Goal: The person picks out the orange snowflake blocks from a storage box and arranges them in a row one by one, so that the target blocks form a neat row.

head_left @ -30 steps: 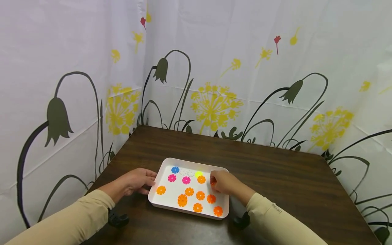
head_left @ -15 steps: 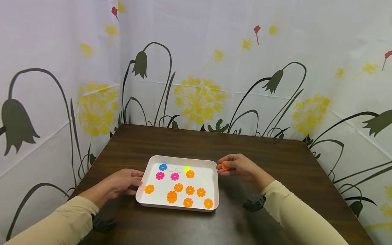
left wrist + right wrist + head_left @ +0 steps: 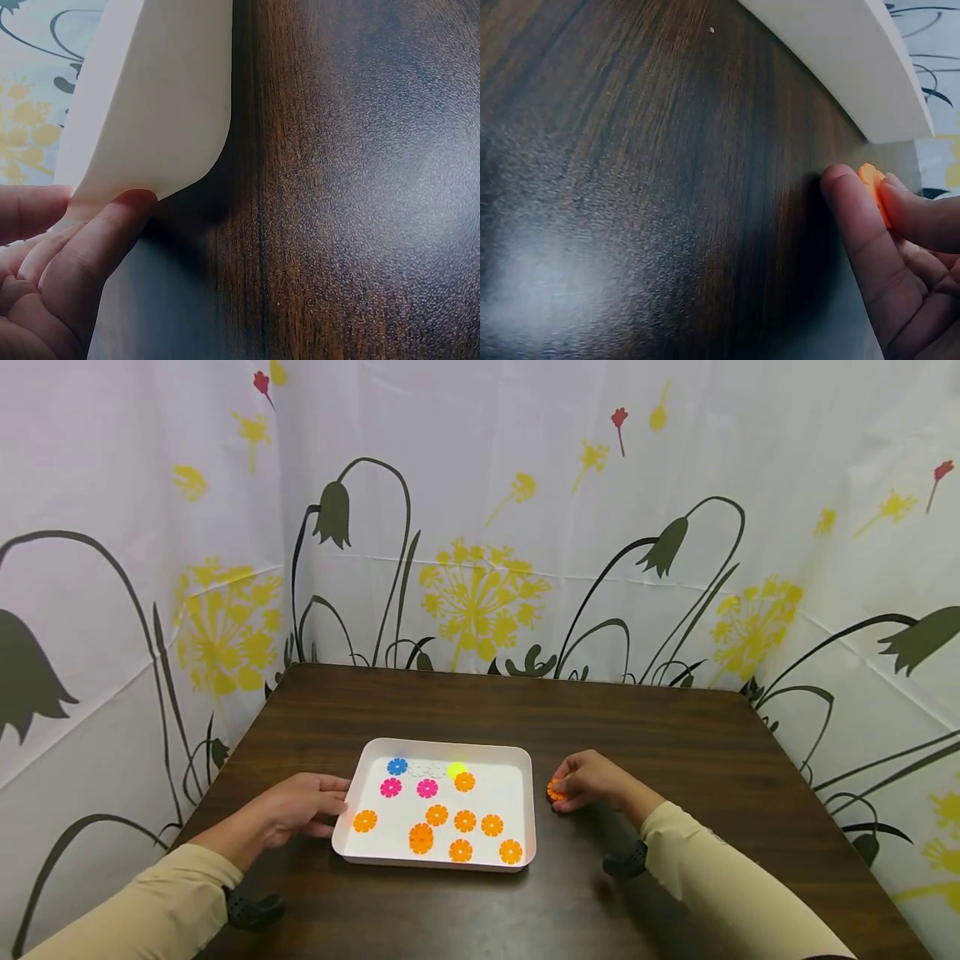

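Note:
A white tray [image 3: 434,853] holds several flat notched discs: orange discs [image 3: 465,821], pink discs [image 3: 427,787], a blue disc [image 3: 397,766], a yellow disc [image 3: 456,769] and some pale white ones. My left hand [image 3: 300,810] rests its fingertips against the tray's left wall, fingers mostly straight; the left wrist view has them touching the wall's outside [image 3: 157,112]. Right of the tray, my right hand [image 3: 596,783] pinches an orange disc [image 3: 553,791] between thumb and fingers, low over the tabletop. Only the edge of that disc [image 3: 873,184] shows in the right wrist view.
Everything stands on a dark wood-grain table [image 3: 645,727]. A white curtain [image 3: 487,460] with printed flowers hangs behind it and along the sides. Each wrist wears a black strap, such as the right strap [image 3: 626,860].
My right hand has lifted an orange disc out of the tray, carried it over the right rim and lowered it towards the table. The left hand stays at the tray; the head view has shifted.

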Available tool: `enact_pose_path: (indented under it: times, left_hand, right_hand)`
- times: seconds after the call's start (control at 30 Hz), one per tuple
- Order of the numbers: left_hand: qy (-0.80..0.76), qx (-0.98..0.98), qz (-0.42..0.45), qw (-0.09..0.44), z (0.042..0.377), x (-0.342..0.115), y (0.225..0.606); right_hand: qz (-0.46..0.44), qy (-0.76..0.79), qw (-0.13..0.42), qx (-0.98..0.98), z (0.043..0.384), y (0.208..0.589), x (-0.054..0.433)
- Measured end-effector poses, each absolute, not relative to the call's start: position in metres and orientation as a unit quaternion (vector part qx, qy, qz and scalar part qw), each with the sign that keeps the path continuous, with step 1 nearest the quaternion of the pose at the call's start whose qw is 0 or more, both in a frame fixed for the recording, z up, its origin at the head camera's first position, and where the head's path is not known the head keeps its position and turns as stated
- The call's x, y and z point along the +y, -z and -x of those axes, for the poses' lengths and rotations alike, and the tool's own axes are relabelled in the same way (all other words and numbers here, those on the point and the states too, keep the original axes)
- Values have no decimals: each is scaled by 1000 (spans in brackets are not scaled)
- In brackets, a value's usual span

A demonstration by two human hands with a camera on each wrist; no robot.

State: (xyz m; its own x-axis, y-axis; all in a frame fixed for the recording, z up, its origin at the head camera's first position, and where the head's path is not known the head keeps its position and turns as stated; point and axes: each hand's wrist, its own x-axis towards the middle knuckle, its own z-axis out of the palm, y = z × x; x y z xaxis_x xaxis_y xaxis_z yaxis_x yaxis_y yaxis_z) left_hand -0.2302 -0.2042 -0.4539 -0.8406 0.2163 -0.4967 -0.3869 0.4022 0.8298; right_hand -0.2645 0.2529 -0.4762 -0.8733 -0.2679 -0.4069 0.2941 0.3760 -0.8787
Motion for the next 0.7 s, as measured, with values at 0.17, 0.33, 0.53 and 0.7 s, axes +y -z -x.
enact_pose_path:
  times: [0.17, 0.33, 0.53, 0.7]
  left_hand:
    - [-541, 793, 54, 275, 231, -205, 454]
    - [-539, 794, 56, 274, 230, -204, 453]
    - [-540, 793, 53, 275, 230, -204, 452]
    - [-538, 796, 52, 273, 229, -205, 453]
  right_hand:
    - [-2, 511, 234, 827, 266, 474, 240]
    - [15, 408, 198, 891, 264, 469, 230]
    - [16, 243, 153, 958, 265, 468, 220]
    - [29, 193, 139, 971, 264, 466, 216]
